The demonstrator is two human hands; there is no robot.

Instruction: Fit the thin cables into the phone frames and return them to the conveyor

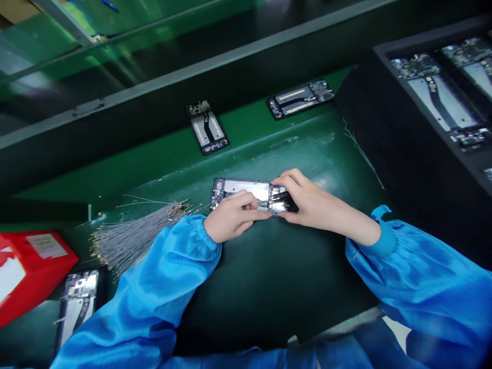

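Note:
An opened phone [246, 185] lies on the green work surface in front of me, its metal midframe and circuit boards facing up. Curled over its near edge is my left hand [232, 215], index finger stretched to the board at the right end; whether a thin part sits under its fingertips I cannot make out. My right hand [311, 197] grips the phone's right end between thumb and fingers. Dark narrow strips [283, 199] show beside that palm, their kind unclear. Left of my left hand, a bundle of thin grey cables [134, 238] with small metal ends rests on the surface.
Two more opened phones [207, 128] [300, 100] lie along the back ledge. On the right stands a black tray [369, 107] holding several phone frames. A red box [34, 271] and another opened phone [79, 302] are at left. Loose cables [363, 151] lie near the tray.

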